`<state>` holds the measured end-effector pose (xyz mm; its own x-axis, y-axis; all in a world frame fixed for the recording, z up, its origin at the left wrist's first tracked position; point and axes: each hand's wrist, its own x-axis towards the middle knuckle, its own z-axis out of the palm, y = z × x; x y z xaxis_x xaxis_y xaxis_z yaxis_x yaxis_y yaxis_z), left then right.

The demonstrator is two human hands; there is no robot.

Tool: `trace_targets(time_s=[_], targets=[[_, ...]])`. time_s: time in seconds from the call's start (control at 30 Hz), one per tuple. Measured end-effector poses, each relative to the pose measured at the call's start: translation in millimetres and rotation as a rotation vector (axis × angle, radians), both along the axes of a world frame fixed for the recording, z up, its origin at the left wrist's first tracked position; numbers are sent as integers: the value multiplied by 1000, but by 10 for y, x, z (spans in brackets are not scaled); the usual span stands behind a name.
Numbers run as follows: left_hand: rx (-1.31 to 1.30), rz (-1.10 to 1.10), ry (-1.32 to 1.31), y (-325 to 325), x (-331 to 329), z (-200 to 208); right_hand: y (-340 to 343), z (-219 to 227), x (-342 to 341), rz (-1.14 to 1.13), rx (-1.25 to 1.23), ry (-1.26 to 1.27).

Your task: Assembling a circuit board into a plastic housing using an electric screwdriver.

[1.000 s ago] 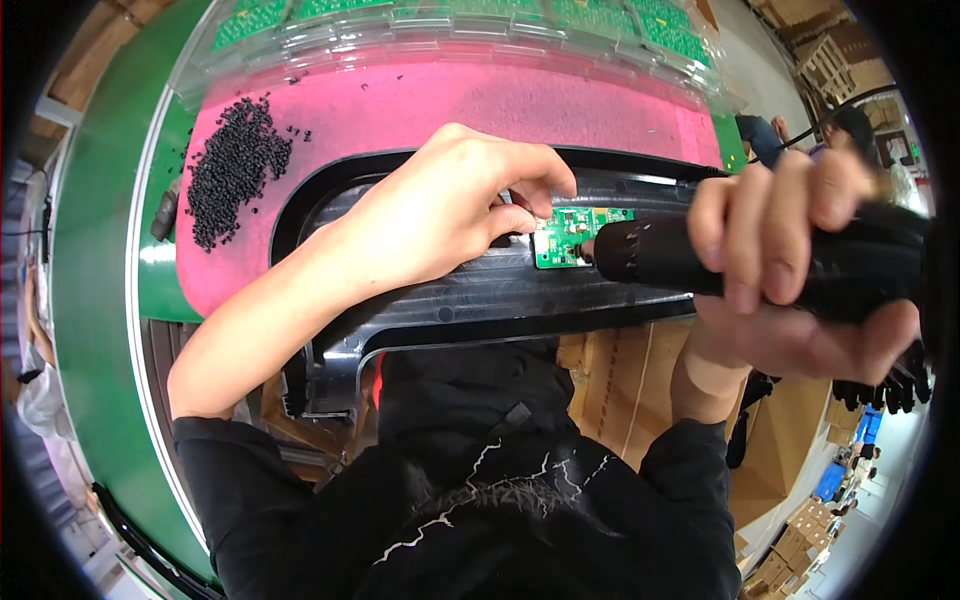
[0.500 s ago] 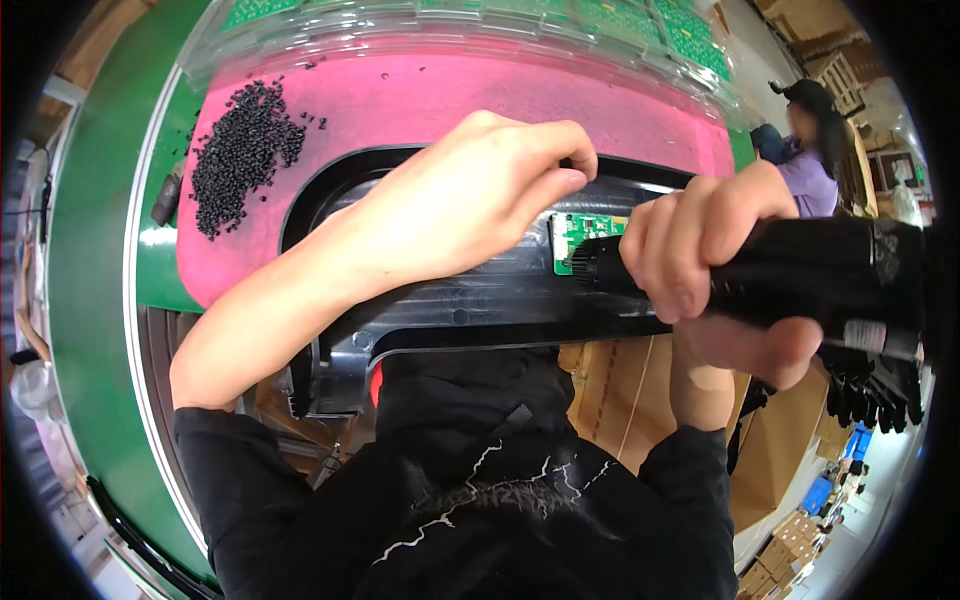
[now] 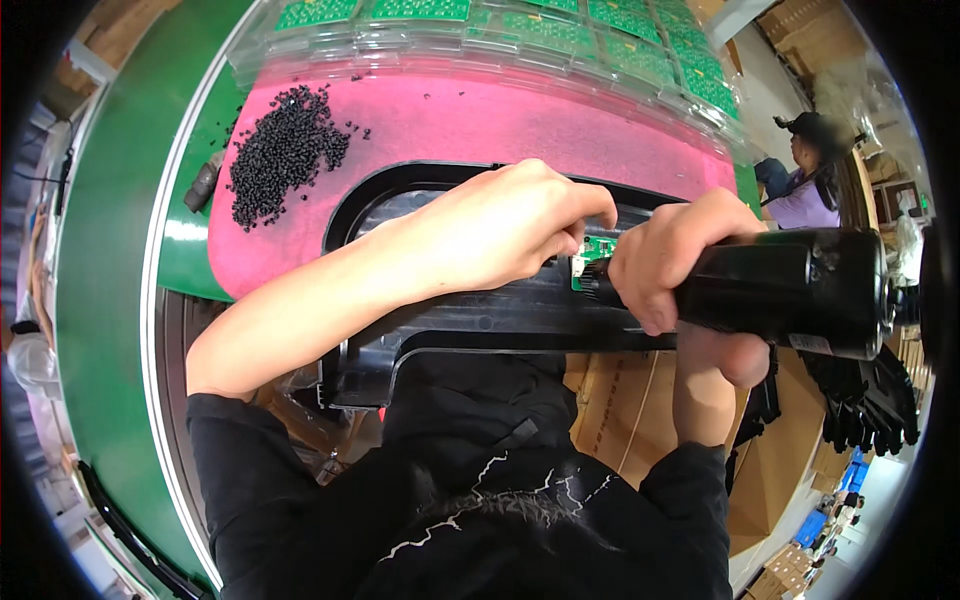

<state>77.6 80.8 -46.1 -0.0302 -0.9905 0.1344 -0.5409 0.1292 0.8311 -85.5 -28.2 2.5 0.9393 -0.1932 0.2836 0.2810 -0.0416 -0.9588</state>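
A long black plastic housing [image 3: 450, 318] lies across the front of the pink mat, with a green circuit board [image 3: 600, 246] inside it toward the right. My right hand [image 3: 680, 255] is wrapped round a black electric screwdriver [image 3: 800, 290], held nearly level. Its ribbed nose reaches the board's lower edge; the bit itself is hidden. Over the housing, my left hand [image 3: 530, 225] is bent at the wrist. Its fingertips are pressed together at the board's left corner, and whatever they pinch, if anything, cannot be seen.
Small black screws [image 3: 285, 155] are heaped at the mat's [image 3: 440, 125] far left, beside a dark lump [image 3: 203, 185]. Clear trays [image 3: 570, 45] of green boards line the back. Cardboard [image 3: 620, 405] stands below the housing at right. Another person [image 3: 805, 180] sits at far right.
My left fingertips have come down from above the board to its left corner. The screwdriver stays with its nose at the board. The whole view has shifted slightly.
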Motion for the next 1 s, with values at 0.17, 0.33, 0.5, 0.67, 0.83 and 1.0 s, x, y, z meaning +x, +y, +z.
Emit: trace_targets(time_s=[0.17, 0.33, 0.5, 0.67, 0.83, 1.0], targets=[[-106, -5, -63, -2, -17, -71, 104, -84, 94, 5, 299, -91], [45, 6, -30, 7, -9, -6, 177, 19, -85, -166, 153, -42], [-36, -54, -27, 3, -34, -5, 13, -2, -137, -128, 173, -398], [-204, -57, 139, -24, -71, 64, -6, 153, -247, -202, 207, -449], [-200, -29, 210, -10, -76, 78, -7, 145, -290, -127, 230, -505], [-208, -30, 190, -22, -111, 61, -1, 88, -311, -171, 262, -573]])
